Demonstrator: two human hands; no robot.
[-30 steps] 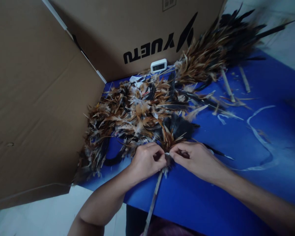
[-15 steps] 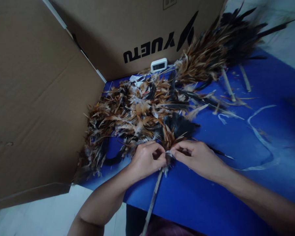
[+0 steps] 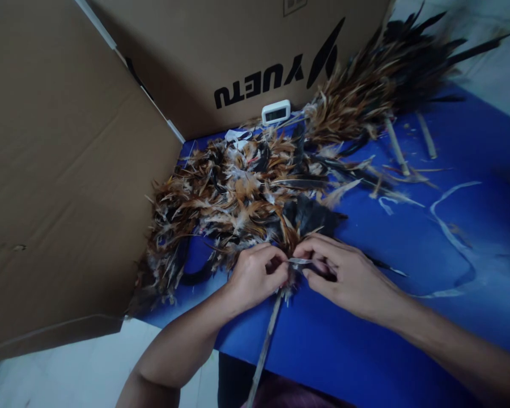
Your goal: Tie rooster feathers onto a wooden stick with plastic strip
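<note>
Feather bundle (image 3: pixel 289 237) on a stick (image 3: pixel 264 345), pinched near the counter's edge

The bundle sits at the stick's upper end, just in front of a heap of loose feathers (image 3: pixel 238 192) on the blue counter (image 3: pixel 323 345). The left hand (image 3: pixel 259 275) is closed in a pinch at the bundle's base. A thin white strip (image 3: pixel 300 261) runs from there to the right hand (image 3: pixel 338 269), whose thumb and forefinger stand apart; whether its curled fingers grip the strip, I cannot tell.

The bundle should be light and soft, its vanes easily bent or crushed, so the gathered base against the stick is the sound place to hold. The stick looks stiff; the strip looks limp and perhaps slippery.

The stick slants toward the person, past the counter's near edge. Cardboard panels (image 3: pixel 55 170) wall off the left and back, and the heap crowds the space ahead. Most room to move lies rightward, where a long loose strip (image 3: pixel 444 226) curls across the surface.
</note>
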